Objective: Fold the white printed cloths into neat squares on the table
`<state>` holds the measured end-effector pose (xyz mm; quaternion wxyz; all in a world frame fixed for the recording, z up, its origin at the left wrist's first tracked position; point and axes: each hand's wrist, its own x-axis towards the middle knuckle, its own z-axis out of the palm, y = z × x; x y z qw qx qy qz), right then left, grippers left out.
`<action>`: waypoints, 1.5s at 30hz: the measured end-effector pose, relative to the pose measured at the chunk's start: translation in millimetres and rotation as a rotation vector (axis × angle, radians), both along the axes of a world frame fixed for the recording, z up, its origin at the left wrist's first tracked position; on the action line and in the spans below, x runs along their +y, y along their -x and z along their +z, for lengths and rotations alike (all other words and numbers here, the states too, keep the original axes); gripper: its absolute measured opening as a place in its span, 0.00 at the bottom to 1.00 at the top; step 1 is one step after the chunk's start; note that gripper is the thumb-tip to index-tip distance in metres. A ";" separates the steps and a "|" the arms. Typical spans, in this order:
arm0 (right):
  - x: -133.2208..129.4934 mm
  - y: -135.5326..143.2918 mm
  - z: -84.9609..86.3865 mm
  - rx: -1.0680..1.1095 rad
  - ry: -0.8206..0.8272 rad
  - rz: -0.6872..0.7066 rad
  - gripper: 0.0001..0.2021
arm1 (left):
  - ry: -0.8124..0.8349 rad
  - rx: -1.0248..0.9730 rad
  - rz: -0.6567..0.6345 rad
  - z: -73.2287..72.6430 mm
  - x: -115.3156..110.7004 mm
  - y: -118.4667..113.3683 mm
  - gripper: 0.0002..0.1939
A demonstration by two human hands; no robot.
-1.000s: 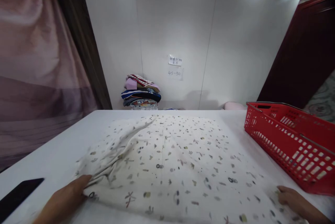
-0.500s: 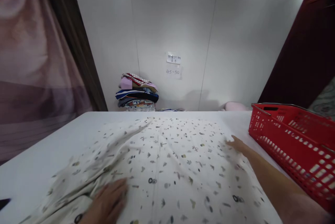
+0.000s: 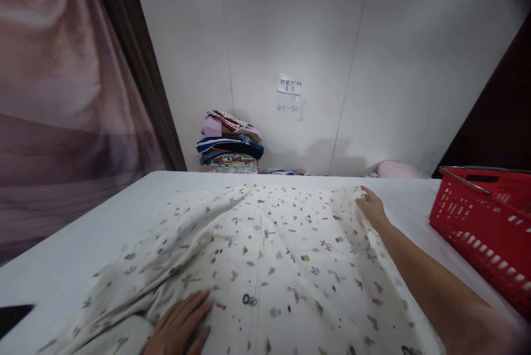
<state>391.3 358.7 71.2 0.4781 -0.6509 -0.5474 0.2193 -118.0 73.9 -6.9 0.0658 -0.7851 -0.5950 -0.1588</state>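
A white cloth [image 3: 282, 266] printed with small grey and green motifs lies spread over the white table. Folds and wrinkles run along its left side. My left hand [image 3: 182, 322] rests flat on the cloth near the front edge of the view, its fingers stretched out. At the cloth's far right corner, my right hand [image 3: 371, 205] pinches the edge between thumb and fingers, and the fabric there is slightly raised and bunched. My right forearm stretches along the cloth's right side.
A red plastic basket [image 3: 485, 228] with a metal handle stands on the table [image 3: 103, 211] at the right. Behind the table is a stack of folded clothes [image 3: 230, 145] and a pink bundle [image 3: 398, 170]. A dark flat object [image 3: 14, 316] lies at the left. A curtain [image 3: 74, 95] hangs on the left.
My right hand has moved farther away to the cloth's far right corner and gripped it, lifting the edge a little. My left hand stays on the cloth. The view has turned slightly left.
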 end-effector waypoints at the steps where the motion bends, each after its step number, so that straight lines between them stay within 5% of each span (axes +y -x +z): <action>1: -19.5 8.6 10.7 0.041 -0.052 0.061 0.34 | 0.024 -0.043 0.025 4.3 -0.2 -3.5 0.22; 4: -99.5 31.0 31.8 -0.034 -0.109 0.222 0.34 | 0.072 -0.222 0.061 16.7 -0.7 -15.4 0.18; 6: -160.9 42.9 30.3 -0.169 -0.040 0.402 0.31 | 0.085 -0.410 0.081 25.7 -2.7 -30.4 0.16; 10: -260.5 61.5 -0.4 -0.269 0.078 0.707 0.31 | 0.275 -1.058 0.210 47.4 -10.4 -85.4 0.19; 13: -299.3 71.4 -22.8 -0.247 0.191 0.768 0.35 | 0.593 -1.728 0.310 61.4 -13.4 -127.7 0.26; 16: -315.1 78.5 -32.3 -0.326 0.241 0.750 0.37 | 0.715 -2.009 0.374 68.5 -15.3 -148.4 0.26; 25: -327.6 137.3 -36.6 -0.679 -0.059 0.825 0.33 | 0.410 -1.902 0.382 53.5 -46.5 -146.9 0.20; 29: -323.3 164.9 -20.6 -0.431 -0.032 0.913 0.20 | 0.423 -1.965 0.375 54.8 -59.2 -148.2 0.19; 32: -316.7 173.2 -5.2 0.024 0.115 0.735 0.14 | 0.505 -2.028 0.354 58.9 -66.8 -150.7 0.19; 35: -315.0 175.2 1.7 0.353 0.233 0.560 0.19 | 0.682 -2.073 0.351 62.5 -72.5 -157.1 0.20; 38: -323.0 175.0 -1.7 0.342 0.253 0.609 0.21 | 0.823 -2.076 0.255 67.0 -76.2 -166.8 0.20; 45: -351.8 174.8 -4.3 0.078 0.109 0.823 0.17 | 0.831 -2.045 0.123 73.4 -85.4 -182.9 0.23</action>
